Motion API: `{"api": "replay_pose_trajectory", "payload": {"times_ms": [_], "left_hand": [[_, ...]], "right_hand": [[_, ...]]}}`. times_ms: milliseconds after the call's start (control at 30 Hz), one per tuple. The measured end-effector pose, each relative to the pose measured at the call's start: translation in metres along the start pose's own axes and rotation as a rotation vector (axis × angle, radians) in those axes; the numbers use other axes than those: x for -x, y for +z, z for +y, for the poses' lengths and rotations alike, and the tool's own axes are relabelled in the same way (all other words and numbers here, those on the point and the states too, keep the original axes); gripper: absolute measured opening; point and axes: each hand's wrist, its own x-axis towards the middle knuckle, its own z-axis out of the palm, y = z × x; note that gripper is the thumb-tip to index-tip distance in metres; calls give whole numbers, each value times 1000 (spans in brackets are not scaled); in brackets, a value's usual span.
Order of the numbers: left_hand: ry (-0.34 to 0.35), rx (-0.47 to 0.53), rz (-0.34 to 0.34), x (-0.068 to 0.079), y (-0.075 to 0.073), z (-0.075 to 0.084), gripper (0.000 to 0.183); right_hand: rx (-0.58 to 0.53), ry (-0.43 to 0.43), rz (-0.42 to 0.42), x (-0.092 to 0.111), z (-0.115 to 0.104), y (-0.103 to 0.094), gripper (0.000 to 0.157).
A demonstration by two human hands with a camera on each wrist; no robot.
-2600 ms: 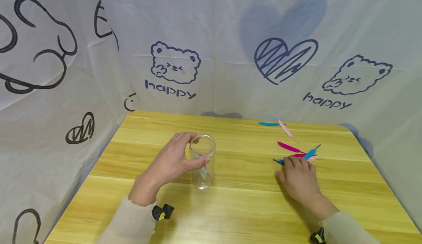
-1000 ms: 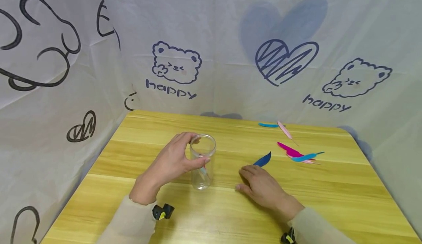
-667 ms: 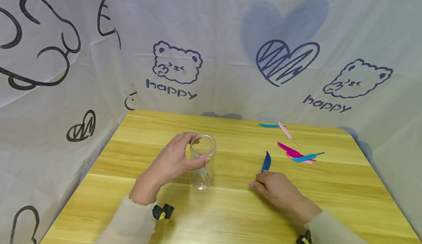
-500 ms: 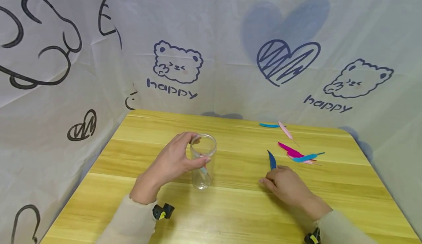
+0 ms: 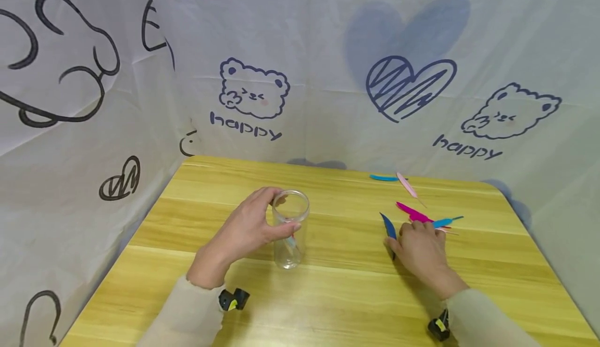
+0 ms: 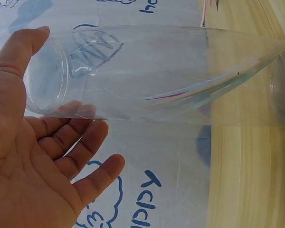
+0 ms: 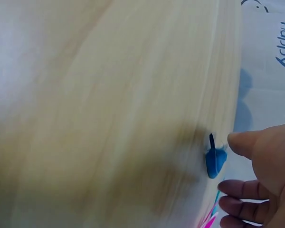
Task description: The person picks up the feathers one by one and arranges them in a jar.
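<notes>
My left hand (image 5: pixel 246 227) holds an upright clear jar (image 5: pixel 289 258) near its rim, thumb on one side and fingers on the other. A few slim feathers (image 6: pixel 213 90) lean inside it; their number is hard to tell. To the right, my right hand (image 5: pixel 422 250) is low over the table with thumb and fingers apart. A dark blue feather (image 5: pixel 388 226) lies beside its thumb, also visible as a blue feather (image 7: pixel 215 164) in the right wrist view. Magenta feathers (image 5: pixel 409 210) and a light blue feather (image 5: pixel 442 223) lie at the fingertips, partly hidden by the hand.
Farther back on the wooden table (image 5: pixel 337 295) lie another light blue feather (image 5: pixel 383 178) and a pale pink feather (image 5: pixel 405 183). A white printed cloth (image 5: pixel 323 118) hangs along the back and sides of the table.
My right hand carried the dark blue feather toward the jar, then back right, and has let it go. It now reaches over the magenta and light blue feathers. The left hand and jar stay put.
</notes>
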Motion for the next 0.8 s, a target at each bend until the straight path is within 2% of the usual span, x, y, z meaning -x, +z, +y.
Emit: {"api": "replay_pose_trajectory", "payload": {"times_ms": [233, 433, 533, 800], "left_hand": [[11, 6, -5, 0, 1, 0, 72], [11, 7, -6, -1, 2, -1, 71], [9, 6, -6, -1, 2, -1, 71], [18, 1, -2, 0, 1, -1, 71]], "right_hand": [[-6, 34, -58, -8, -5, 9, 44], [-44, -43, -54, -14, -18, 14, 44], [-44, -72, -30, -15, -24, 15, 38], [120, -154, 73, -12, -20, 9, 29]]}}
